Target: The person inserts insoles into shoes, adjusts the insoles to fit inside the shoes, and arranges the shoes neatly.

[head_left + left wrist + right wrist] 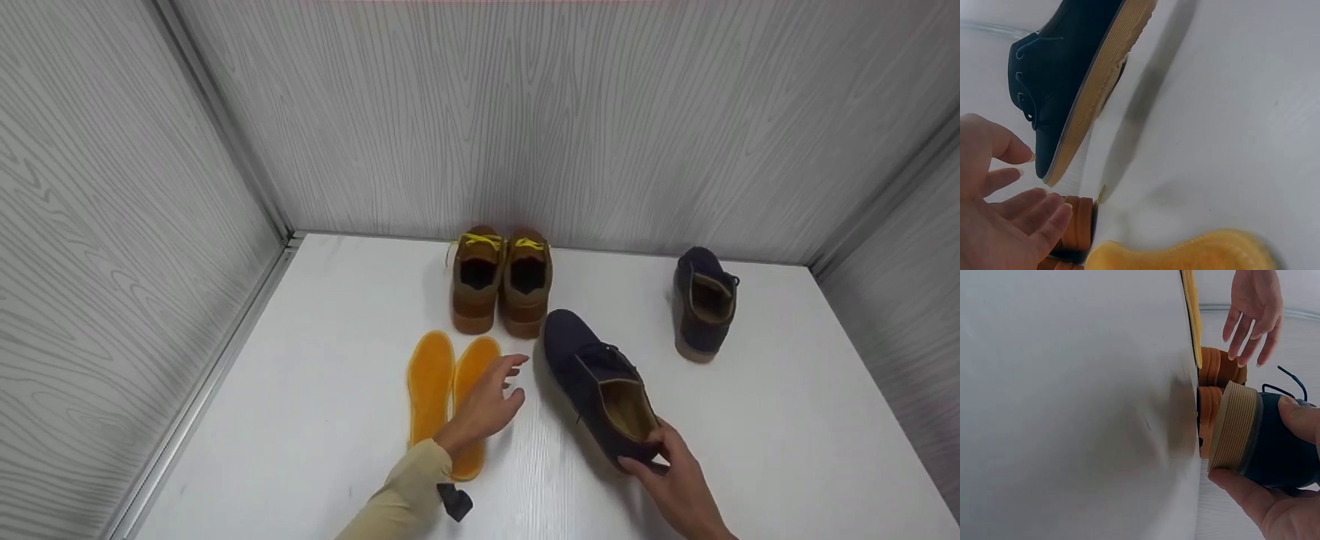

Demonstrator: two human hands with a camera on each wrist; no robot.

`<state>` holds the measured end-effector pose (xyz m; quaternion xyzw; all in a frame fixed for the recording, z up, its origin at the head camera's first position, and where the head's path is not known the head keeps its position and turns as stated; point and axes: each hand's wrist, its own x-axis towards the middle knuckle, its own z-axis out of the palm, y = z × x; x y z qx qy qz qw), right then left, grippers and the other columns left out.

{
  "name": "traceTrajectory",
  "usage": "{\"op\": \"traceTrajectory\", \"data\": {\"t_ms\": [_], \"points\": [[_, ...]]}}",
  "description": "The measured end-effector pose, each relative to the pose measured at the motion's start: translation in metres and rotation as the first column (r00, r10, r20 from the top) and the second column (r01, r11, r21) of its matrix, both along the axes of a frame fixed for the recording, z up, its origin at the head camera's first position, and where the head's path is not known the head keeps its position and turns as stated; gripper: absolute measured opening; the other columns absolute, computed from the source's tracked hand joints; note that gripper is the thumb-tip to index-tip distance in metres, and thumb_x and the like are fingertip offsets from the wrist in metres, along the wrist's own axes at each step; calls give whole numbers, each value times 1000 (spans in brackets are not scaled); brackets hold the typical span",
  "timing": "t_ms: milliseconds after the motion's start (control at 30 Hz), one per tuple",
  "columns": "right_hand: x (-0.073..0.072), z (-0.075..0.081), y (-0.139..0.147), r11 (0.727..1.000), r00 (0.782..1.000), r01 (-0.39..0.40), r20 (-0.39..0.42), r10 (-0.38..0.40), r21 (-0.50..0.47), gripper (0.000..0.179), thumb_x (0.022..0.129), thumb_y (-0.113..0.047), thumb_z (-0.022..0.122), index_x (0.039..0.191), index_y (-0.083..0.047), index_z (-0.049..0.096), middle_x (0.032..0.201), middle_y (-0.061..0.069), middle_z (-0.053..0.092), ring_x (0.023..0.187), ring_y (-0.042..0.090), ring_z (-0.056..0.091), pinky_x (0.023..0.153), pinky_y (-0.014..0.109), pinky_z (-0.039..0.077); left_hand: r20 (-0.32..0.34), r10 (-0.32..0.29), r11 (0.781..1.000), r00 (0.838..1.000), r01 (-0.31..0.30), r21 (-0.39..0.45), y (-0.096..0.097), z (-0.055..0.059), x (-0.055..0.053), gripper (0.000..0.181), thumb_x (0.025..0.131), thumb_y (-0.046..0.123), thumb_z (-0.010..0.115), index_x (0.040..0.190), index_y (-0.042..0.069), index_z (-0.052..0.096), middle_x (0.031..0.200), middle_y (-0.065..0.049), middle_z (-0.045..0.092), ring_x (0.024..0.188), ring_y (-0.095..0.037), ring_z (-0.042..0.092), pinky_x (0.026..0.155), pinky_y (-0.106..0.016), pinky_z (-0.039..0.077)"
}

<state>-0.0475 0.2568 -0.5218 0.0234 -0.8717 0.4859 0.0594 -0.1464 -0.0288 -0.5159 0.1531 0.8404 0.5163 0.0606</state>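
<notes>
A navy lace-up shoe (574, 352) with a ribbed tan sole (1103, 73) is raised off the white table, toe pointing away. My right hand (679, 480) grips it by the heel, thumb on one side and fingers on the other, as the right wrist view also shows. Close to the toe, my left hand (487, 405) reaches over with loosely bent fingers and holds nothing. Beneath that hand and forearm lie two orange insoles (431, 382), side by side; the forearm covers part of the right one.
A pair of brown shoes (478, 300) with yellow laces stands by the back wall (420, 112). The other navy shoe (701, 307) sits at the back right of the table (315, 360). Grey wood-grain panels enclose the sides.
</notes>
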Motion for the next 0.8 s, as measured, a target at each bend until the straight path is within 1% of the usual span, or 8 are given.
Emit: {"op": "traceTrajectory", "data": {"t_ms": [100, 167, 300, 400, 433, 600, 700, 800], "points": [[4, -2, -5, 999, 1000, -13, 13, 13, 40, 40, 76, -5, 79, 96, -9, 45, 135, 18, 48, 106, 28, 57, 77, 35, 52, -36, 1, 1000, 999, 0, 29, 0, -4, 3, 43, 92, 12, 55, 134, 8, 48, 132, -4, 49, 117, -21, 52, 96, -37, 44], [6, -3, -7, 999, 999, -34, 23, 33, 41, 40, 75, -3, 79, 95, -11, 45, 135, 16, 49, 106, 27, 56, 77, 35, 52, -47, 4, 999, 999, -2, 45, 0, -6, 5, 42, 91, 10, 55, 132, 5, 49, 130, -6, 51, 117, -22, 52, 95, -38, 44], [11, -6, -11, 994, 994, -106, 11, 106, 9, 39, 75, -1, 79, 93, -11, 45, 137, 18, 46, 111, 32, 53, 77, 37, 53, -45, 11, 998, 999, -8, 65, -2, -11, 9, 41, 89, 4, 55, 130, 6, 50, 126, -7, 51, 115, -24, 53, 94, -38, 45], [14, -7, -13, 987, 988, -156, -7, 156, 26, 40, 74, -2, 79, 93, -11, 45, 138, 22, 44, 112, 35, 52, 77, 39, 53, -52, 21, 995, 998, -16, 100, -3, -16, 10, 41, 88, -1, 55, 128, 6, 51, 123, -9, 52, 112, -26, 54, 93, -35, 46], [14, -8, -13, 985, 986, -167, -17, 168, 50, 41, 74, -3, 80, 92, -12, 45, 138, 23, 44, 112, 35, 52, 78, 40, 53, -52, 24, 993, 998, -18, 115, -3, -16, 10, 41, 88, -2, 55, 128, 5, 51, 122, -10, 52, 111, -26, 54, 92, -35, 46], [12, -10, -13, 970, 977, -199, -47, 207, 144, 45, 70, 0, 81, 92, -13, 45, 135, 22, 47, 113, 31, 53, 86, 45, 48, -17, 33, 989, 999, -30, 146, -5, -20, 14, 39, 88, -2, 55, 126, 5, 51, 120, -10, 52, 110, -24, 55, 92, -31, 46], [13, -12, -13, 960, 972, -212, -62, 226, 184, 48, 67, 2, 83, 91, -13, 45, 134, 21, 49, 114, 31, 53, 87, 46, 47, -1, 31, 989, 1000, -31, 146, -6, -22, 15, 38, 88, -2, 54, 126, 4, 51, 120, -10, 52, 110, -23, 56, 91, -29, 46], [12, -13, -14, 954, 972, -214, -53, 230, 210, 49, 66, 1, 84, 91, -14, 45, 134, 20, 48, 115, 32, 52, 87, 45, 48, 5, 35, 987, 999, -35, 155, -7, -24, 15, 37, 88, -3, 54, 125, 3, 51, 118, -11, 53, 109, -24, 57, 91, -29, 46]]}}
